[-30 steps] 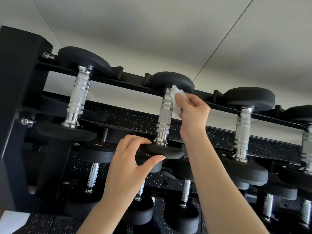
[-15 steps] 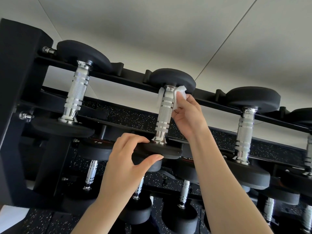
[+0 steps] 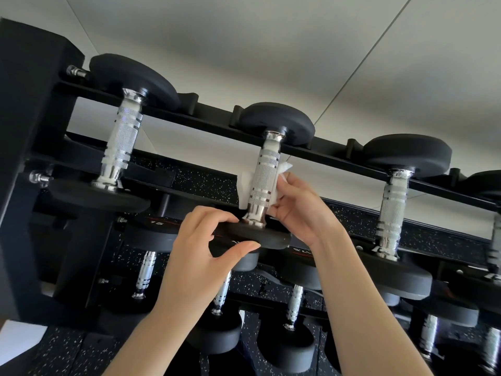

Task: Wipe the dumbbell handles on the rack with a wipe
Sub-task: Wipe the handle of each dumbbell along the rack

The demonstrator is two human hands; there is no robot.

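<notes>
On the top tier of the black rack (image 3: 206,123) lies the middle dumbbell, its chrome knurled handle (image 3: 264,172) running between two black heads. My right hand (image 3: 299,204) holds a white wipe (image 3: 245,189) wrapped round the back of the handle's lower half, the wipe showing on both sides. My left hand (image 3: 206,253) grips the rim of the near head (image 3: 254,236), thumb under and fingers on top.
More dumbbells sit on the top tier, one at the left (image 3: 120,147) and one at the right (image 3: 390,204). Lower tiers hold several others (image 3: 294,308). A black rack upright (image 3: 29,158) stands at the left. The floor is speckled black rubber (image 3: 67,354).
My right hand has slid the wipe down the handle from just under the far head to the lower half. My left hand kept its grip on the near head.
</notes>
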